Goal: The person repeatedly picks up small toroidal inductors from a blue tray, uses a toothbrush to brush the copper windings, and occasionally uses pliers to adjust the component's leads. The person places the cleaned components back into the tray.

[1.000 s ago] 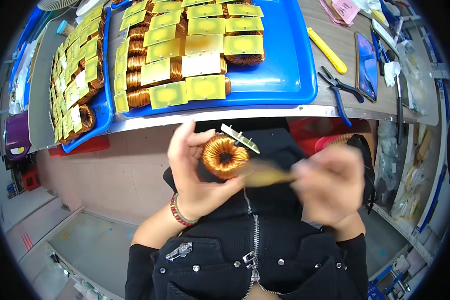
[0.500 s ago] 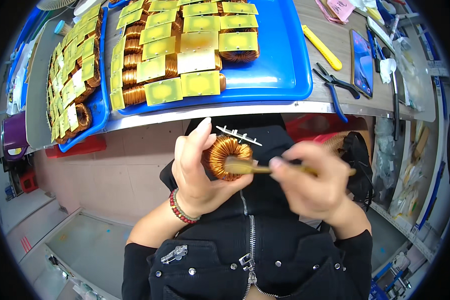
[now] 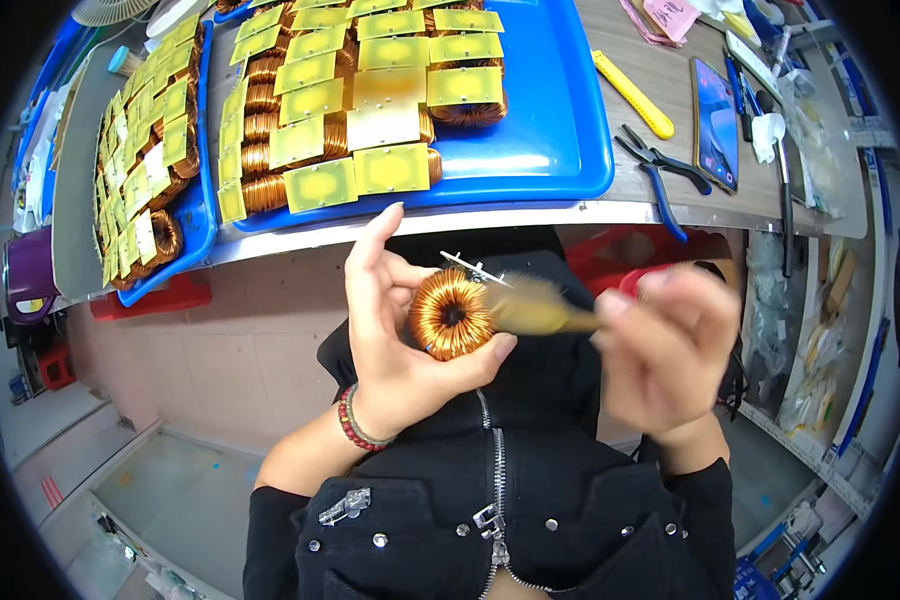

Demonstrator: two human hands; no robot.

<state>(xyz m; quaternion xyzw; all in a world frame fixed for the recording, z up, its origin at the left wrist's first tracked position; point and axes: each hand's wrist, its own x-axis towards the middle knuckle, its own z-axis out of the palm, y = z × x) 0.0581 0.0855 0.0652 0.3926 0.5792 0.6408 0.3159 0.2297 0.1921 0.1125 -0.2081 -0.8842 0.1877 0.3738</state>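
My left hand [image 3: 395,355] is wrapped round a ring-shaped copper coil [image 3: 431,318] above my lap, with the thumb beneath and the index finger raised. The coil's dark centre hole faces up. At its far side a thin board [image 3: 474,268] with small pins shows edge-on. My right hand [image 3: 665,350] grips the handle of a brush [image 3: 542,312], smeared by motion. The brush head is just right of the coil; whether it touches the winding I cannot tell.
On the bench a blue tray [image 3: 560,150] carries rows of copper coils with yellow-green boards [image 3: 320,186]. Another blue tray [image 3: 206,215] of coils stands at left. To the right lie a yellow utility knife [image 3: 634,96], pliers [image 3: 660,172] and a phone [image 3: 715,125].
My right hand and the brush have moved right, off the coil's middle, so its centre hole now shows. The left hand still holds the coil in nearly the same place.
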